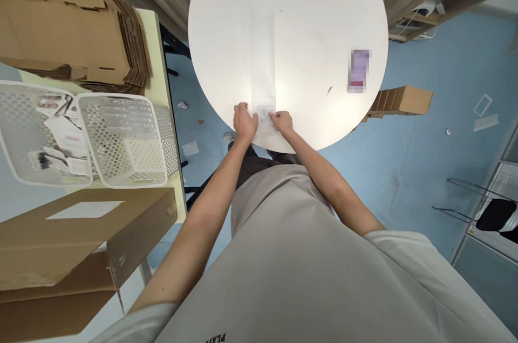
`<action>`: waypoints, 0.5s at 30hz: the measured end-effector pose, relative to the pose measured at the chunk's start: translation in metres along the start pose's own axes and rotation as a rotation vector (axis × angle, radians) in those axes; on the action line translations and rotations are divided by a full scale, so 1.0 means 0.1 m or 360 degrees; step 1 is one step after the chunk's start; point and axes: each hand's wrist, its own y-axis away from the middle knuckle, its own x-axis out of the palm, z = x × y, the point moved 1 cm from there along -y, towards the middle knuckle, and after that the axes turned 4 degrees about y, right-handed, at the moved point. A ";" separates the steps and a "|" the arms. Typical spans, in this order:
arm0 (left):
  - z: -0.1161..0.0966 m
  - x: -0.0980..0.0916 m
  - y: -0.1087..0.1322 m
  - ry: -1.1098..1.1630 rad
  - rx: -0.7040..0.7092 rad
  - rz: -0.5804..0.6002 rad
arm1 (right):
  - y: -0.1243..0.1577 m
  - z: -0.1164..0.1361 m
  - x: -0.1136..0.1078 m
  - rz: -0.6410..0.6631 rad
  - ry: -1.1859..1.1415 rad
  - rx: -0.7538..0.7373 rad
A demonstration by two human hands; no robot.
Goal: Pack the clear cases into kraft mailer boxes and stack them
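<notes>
A long, see-through plastic sleeve (263, 68) lies flat on the round white table (315, 14), running away from me. At its near end shows a small clear patch with faint markings (265, 114); its exact kind is too faint to tell. On the left edge of that end rests the thumb of my left hand (245, 124), its other fingers spread and curved on the tabletop. My right hand (283, 122) has its thumb and fingers closed together at the right edge of the sleeve, pinching it.
A blurred purple item (359, 70) lies on the table's right side. To my left, a side table holds flattened cardboard boxes (68, 30), white perforated baskets (121, 141) and an open carton (133, 224). More brown boxes (404, 100) stand beyond the table's right edge.
</notes>
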 end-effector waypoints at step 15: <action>0.24 0.05 0.07 -0.0561 0.1100 0.0670 | -0.16 -0.04 -0.01 0.0095 -0.0308 0.0139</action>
